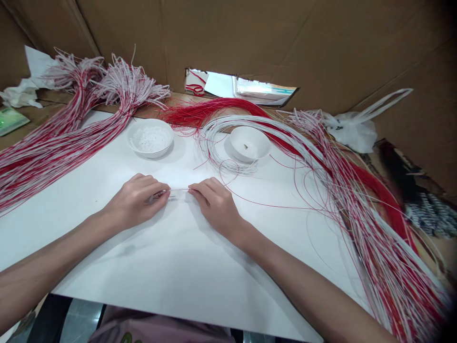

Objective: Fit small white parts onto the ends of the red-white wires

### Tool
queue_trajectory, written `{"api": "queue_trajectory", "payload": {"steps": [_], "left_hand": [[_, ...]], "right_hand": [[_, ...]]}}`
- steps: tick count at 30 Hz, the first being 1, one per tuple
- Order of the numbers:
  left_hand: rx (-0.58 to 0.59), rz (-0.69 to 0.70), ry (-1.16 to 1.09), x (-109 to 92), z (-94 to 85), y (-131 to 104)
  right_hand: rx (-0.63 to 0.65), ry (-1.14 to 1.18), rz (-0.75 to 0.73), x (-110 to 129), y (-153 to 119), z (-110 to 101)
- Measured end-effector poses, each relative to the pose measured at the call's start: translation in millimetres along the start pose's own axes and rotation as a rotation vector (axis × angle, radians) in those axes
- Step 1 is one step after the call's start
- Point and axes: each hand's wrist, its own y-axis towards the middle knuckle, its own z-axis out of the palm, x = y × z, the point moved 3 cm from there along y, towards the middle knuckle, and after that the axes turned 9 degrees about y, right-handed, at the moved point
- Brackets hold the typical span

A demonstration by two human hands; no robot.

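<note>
A thin red wire (pixel 179 189) runs taut between my two hands, just above the white tabletop. My left hand (pixel 141 196) is closed, its thumb and forefinger pinching one end; part of something small shows inside the curled fingers, too small to make out. My right hand (pixel 215 202) pinches the wire's other side between thumb and fingertips. Beyond the left hand stands a white bowl (pixel 166 138) with small white pieces in it. Past the right hand, a second white bowl (pixel 262 148) holds a few tiny dark bits. Loose red strands trail off to the right.
Bundles of red and white wires (pixel 67 147) with white tips lie at left, and another bundle (pixel 371 228) spreads along the right. Loose red wires (pixel 228 105) and coiled white wires (pixel 214 138) lie behind. A cardboard wall (pixel 250 38) closes the back; a plastic bag (pixel 357 133) sits at right.
</note>
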Motion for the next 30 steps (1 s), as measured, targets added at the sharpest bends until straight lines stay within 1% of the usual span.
{"api": "queue_trajectory", "payload": {"steps": [6, 9, 15, 21, 25, 30], "left_hand": [[0.002, -0.001, 0.047, 0.2, 0.0, 0.2], [-0.023, 0.008, 0.069, 1.7, 1.1, -0.5], [-0.052, 0.053, 0.058, 1.6, 4.6, -2.4], [-0.041, 0.036, 0.055, -0.8, 2.7, -1.8], [-0.06, 0.038, 0.06, -2.2, 2.3, -1.9], [-0.088, 0.083, 0.062, -4.3, 6.9, -2.8]], "right_hand": [[0.016, 0.016, 0.012, 0.7, 0.0, -0.5], [0.033, 0.022, -0.003, 1.9, 0.0, -0.2], [0.055, 0.001, -0.039, 2.6, -0.3, 1.1], [0.05, -0.007, -0.054, 2.4, -0.4, 1.7], [0.056, -0.014, -0.053, 3.3, -0.2, 1.4], [0.063, -0.018, -0.086, 3.9, -0.3, 2.2]]}}
